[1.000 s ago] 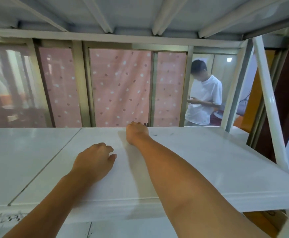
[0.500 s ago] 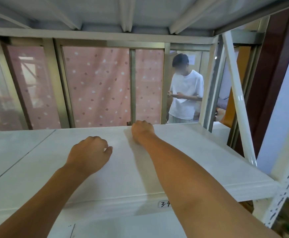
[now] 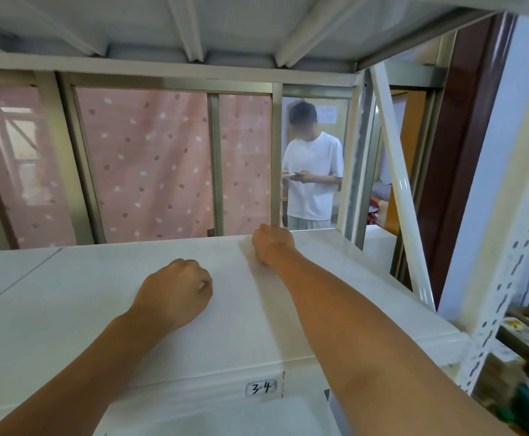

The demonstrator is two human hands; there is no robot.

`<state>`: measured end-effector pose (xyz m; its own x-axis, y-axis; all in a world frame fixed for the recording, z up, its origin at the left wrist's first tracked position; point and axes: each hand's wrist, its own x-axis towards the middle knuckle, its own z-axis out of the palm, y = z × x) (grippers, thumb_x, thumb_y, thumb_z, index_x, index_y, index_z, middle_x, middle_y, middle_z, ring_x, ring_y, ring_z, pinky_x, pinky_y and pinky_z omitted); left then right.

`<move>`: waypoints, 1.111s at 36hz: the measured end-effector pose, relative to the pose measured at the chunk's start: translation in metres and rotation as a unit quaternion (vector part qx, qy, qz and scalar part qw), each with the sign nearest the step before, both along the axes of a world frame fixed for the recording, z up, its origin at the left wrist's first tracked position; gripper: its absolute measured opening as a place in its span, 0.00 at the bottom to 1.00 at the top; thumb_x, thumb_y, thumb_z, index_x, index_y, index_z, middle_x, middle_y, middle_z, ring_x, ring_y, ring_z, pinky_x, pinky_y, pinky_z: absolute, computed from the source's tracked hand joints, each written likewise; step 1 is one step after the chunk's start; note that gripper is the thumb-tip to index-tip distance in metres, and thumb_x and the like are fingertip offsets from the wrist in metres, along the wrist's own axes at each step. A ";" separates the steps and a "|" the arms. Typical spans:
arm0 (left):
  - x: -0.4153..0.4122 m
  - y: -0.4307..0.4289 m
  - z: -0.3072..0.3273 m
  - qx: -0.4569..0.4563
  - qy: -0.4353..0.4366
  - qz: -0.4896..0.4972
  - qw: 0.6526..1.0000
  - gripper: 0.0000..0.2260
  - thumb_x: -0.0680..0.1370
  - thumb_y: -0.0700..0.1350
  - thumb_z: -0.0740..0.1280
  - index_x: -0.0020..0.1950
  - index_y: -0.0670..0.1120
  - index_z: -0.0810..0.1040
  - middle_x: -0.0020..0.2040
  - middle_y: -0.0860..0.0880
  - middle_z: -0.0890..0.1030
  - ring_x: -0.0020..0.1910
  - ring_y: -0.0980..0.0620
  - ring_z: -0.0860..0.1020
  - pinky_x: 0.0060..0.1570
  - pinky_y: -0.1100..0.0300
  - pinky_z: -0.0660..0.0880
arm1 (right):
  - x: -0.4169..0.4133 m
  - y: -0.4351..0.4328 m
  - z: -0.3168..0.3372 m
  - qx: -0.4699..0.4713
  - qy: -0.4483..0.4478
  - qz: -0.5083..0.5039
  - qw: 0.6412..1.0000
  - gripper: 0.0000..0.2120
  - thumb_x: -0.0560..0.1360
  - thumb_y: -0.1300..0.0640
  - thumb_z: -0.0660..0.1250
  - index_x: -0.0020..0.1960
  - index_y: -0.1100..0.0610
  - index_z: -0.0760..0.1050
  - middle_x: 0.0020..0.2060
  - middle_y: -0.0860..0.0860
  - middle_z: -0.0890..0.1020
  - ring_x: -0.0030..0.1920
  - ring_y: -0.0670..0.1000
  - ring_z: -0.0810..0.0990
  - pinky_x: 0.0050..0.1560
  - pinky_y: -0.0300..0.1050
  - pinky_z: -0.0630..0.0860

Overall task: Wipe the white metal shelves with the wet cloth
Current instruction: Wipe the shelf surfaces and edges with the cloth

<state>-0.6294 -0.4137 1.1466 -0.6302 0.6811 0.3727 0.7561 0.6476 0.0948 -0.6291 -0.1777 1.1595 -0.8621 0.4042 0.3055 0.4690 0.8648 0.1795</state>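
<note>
White shelf [image 3: 68, 309] bears right hand [image 3: 272, 243] at far edge, left hand [image 3: 175, 291] nearer.

One wide-angle camera, worn on the person's head, supplied the only view. It faced forward and slightly down from just above the level of the white shelf [image 3: 68, 309], and looked across the shelf top toward the window frame [image 3: 216, 158] behind. The underside of the upper shelf [image 3: 225, 23] filled the top edge. Both forearms entered from the bottom. The left hand [image 3: 175, 291] lay nearer the lens than the right hand [image 3: 272, 243]. The rack upright [image 3: 508, 278] bounded the right edge. The front label [image 3: 261, 388] sat close to the lens, near the bottom edge.
</note>
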 end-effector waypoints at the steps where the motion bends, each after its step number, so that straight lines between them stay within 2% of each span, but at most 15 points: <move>1: -0.001 0.001 -0.002 0.001 -0.003 0.002 1.000 0.13 0.80 0.48 0.61 0.55 0.56 0.84 0.56 0.57 0.81 0.57 0.53 0.77 0.55 0.55 0.76 | 0.003 0.005 0.000 0.007 0.000 -0.003 1.000 0.19 0.78 0.66 0.62 0.69 0.62 0.72 0.64 0.56 0.76 0.65 0.59 0.75 0.61 0.52 0.74; 7: -0.009 0.002 -0.007 0.016 -0.016 0.006 1.000 0.11 0.78 0.48 0.64 0.51 0.55 0.86 0.54 0.57 0.83 0.55 0.50 0.79 0.57 0.53 0.77 | 0.018 0.039 -0.002 0.026 -0.010 -0.033 0.999 0.18 0.78 0.66 0.61 0.67 0.61 0.74 0.63 0.57 0.78 0.64 0.60 0.76 0.59 0.53 0.76; 12: -0.016 0.004 -0.009 0.013 -0.012 0.019 1.000 0.09 0.77 0.49 0.66 0.47 0.54 0.87 0.51 0.54 0.85 0.52 0.47 0.80 0.56 0.52 0.77 | 0.035 0.067 -0.005 0.033 -0.028 -0.048 0.998 0.22 0.76 0.65 0.65 0.70 0.62 0.71 0.65 0.58 0.75 0.65 0.60 0.75 0.60 0.53 0.75; 18: -0.019 0.008 -0.006 0.003 -0.032 0.029 0.999 0.09 0.75 0.48 0.65 0.42 0.55 0.86 0.46 0.55 0.84 0.46 0.49 0.80 0.51 0.54 0.78 | 0.055 0.095 -0.004 0.034 -0.043 -0.079 0.995 0.19 0.76 0.63 0.67 0.66 0.60 0.74 0.62 0.56 0.77 0.64 0.59 0.76 0.60 0.53 0.74; 21: -0.019 0.011 -0.002 0.003 -0.059 0.045 0.997 0.11 0.74 0.48 0.63 0.37 0.56 0.84 0.43 0.54 0.83 0.43 0.49 0.79 0.49 0.55 0.79 | 0.062 0.105 -0.004 0.041 -0.049 -0.082 0.995 0.18 0.77 0.62 0.63 0.66 0.60 0.74 0.62 0.57 0.76 0.64 0.60 0.75 0.60 0.55 0.74; 24: -0.012 0.016 0.002 0.008 -0.072 0.064 0.995 0.12 0.73 0.47 0.63 0.30 0.55 0.76 0.41 0.51 0.81 0.41 0.47 0.79 0.45 0.57 0.77 | 0.068 0.111 -0.003 0.047 -0.056 -0.095 0.993 0.19 0.78 0.62 0.63 0.68 0.59 0.73 0.63 0.57 0.75 0.64 0.60 0.74 0.60 0.56 0.74; 28: -0.005 0.023 0.007 -0.015 -0.054 0.067 0.996 0.08 0.74 0.47 0.64 0.36 0.53 0.77 0.42 0.51 0.79 0.42 0.48 0.78 0.41 0.60 0.71 | 0.075 0.118 -0.003 0.058 -0.063 -0.114 0.990 0.19 0.78 0.63 0.62 0.69 0.60 0.73 0.64 0.56 0.74 0.65 0.60 0.73 0.62 0.54 0.73; 33: 0.004 0.034 0.015 -0.048 -0.037 0.077 0.995 0.08 0.75 0.51 0.64 0.45 0.51 0.81 0.45 0.50 0.78 0.43 0.47 0.77 0.44 0.58 0.75 | 0.081 0.122 -0.002 0.057 -0.064 -0.121 0.989 0.18 0.77 0.63 0.63 0.67 0.58 0.74 0.61 0.55 0.74 0.62 0.59 0.74 0.59 0.52 0.74; 35: 0.005 0.034 0.017 -0.052 -0.044 0.077 0.995 0.08 0.74 0.50 0.65 0.43 0.49 0.82 0.42 0.50 0.78 0.41 0.48 0.77 0.43 0.58 0.76 | 0.085 0.124 0.001 0.051 -0.067 -0.119 0.989 0.18 0.77 0.63 0.63 0.67 0.58 0.74 0.61 0.55 0.75 0.62 0.58 0.75 0.58 0.51 0.75; 38: 0.003 0.030 0.019 -0.034 -0.066 0.085 0.994 0.09 0.72 0.45 0.63 0.34 0.46 0.80 0.36 0.48 0.78 0.35 0.49 0.77 0.36 0.60 0.75 | 0.092 0.124 0.007 0.047 -0.078 -0.127 0.988 0.18 0.78 0.61 0.64 0.67 0.58 0.74 0.60 0.55 0.77 0.62 0.57 0.77 0.57 0.50 0.75; 40: 0.002 0.027 0.019 -0.023 -0.073 0.089 0.993 0.11 0.72 0.43 0.62 0.31 0.46 0.78 0.33 0.48 0.78 0.33 0.49 0.76 0.34 0.61 0.73 | 0.094 0.126 0.009 0.053 -0.079 -0.127 0.987 0.18 0.77 0.60 0.66 0.67 0.57 0.75 0.58 0.54 0.77 0.60 0.56 0.78 0.57 0.49 0.75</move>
